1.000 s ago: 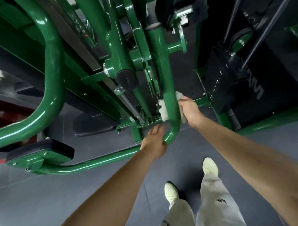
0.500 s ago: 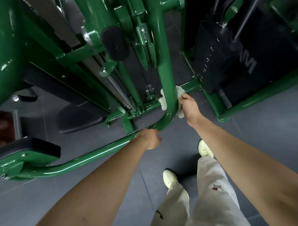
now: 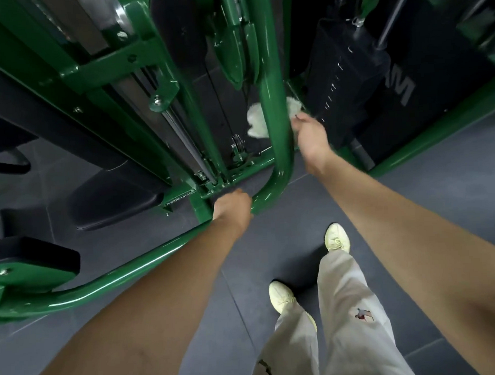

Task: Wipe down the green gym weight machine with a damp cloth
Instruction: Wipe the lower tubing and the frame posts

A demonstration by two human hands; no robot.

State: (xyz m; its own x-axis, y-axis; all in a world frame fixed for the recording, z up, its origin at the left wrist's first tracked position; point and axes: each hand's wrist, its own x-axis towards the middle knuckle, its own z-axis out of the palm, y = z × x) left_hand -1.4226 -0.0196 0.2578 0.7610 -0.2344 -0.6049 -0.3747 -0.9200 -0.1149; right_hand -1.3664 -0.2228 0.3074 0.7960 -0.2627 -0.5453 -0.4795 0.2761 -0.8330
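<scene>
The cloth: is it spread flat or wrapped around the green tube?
Wrapped. The cloth shows on both sides of the green tube, and the right hand grips it there.

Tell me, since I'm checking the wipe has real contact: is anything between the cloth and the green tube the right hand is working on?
Nothing visible. The right hand holds the cloth wrapped around the upright green tube, and its white ends show on both sides of the tube. The left hand grips the bend lower down, clear of the cloth.
</scene>
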